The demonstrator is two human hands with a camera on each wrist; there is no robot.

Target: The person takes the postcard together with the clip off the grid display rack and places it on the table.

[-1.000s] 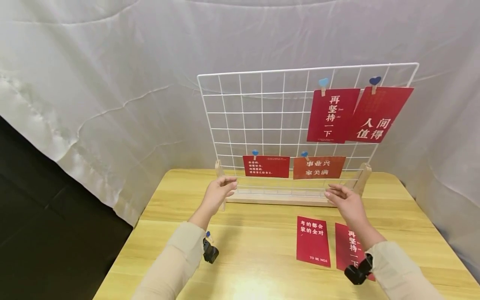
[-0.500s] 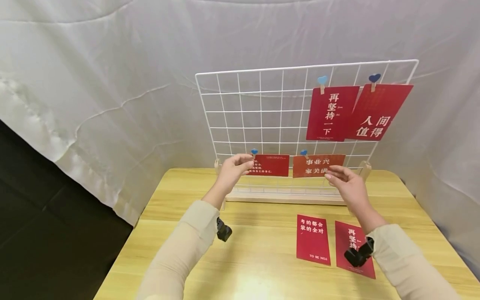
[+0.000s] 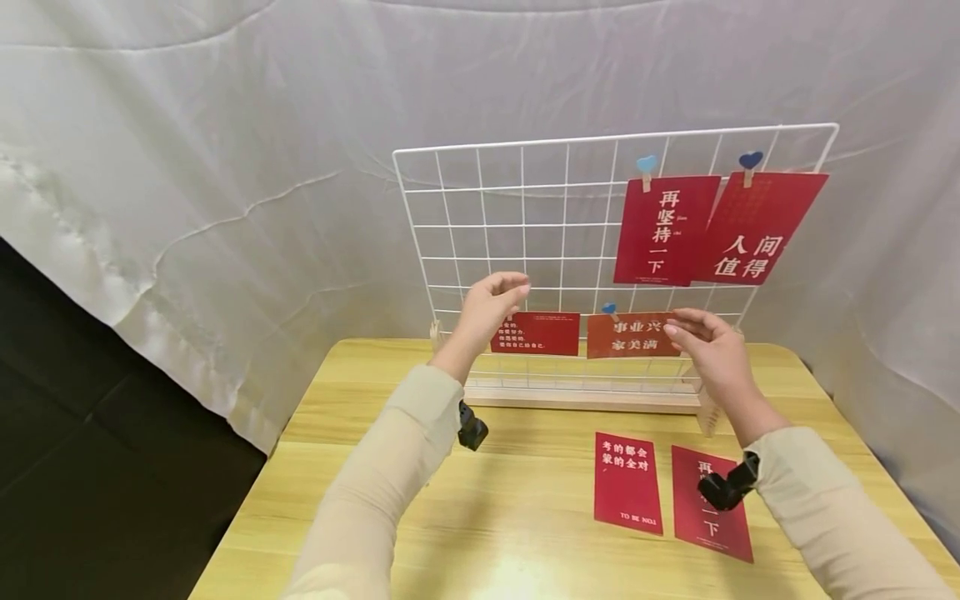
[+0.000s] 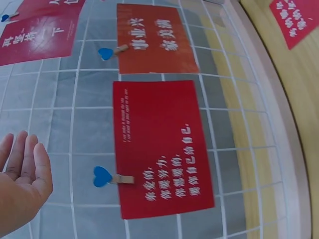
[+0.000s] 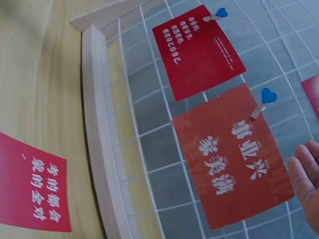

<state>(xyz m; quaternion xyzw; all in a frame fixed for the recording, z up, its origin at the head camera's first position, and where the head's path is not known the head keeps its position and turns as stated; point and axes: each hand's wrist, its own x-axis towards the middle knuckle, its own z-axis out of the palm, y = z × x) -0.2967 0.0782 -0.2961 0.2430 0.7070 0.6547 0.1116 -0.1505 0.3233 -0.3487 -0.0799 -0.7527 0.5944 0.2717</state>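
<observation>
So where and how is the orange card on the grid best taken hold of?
The orange card is probably best pinched at its right edge (head view), from the right. The blue clip holds its top edge left of the middle, leaving that side unclipped; the card hangs face-out on the grid, and the right hand is near that edge.

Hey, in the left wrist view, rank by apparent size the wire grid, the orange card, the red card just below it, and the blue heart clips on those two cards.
1. Wire grid
2. Red card
3. Orange card
4. Red card's clip and orange card's clip: too close to rank; nearness may mislead.
</observation>
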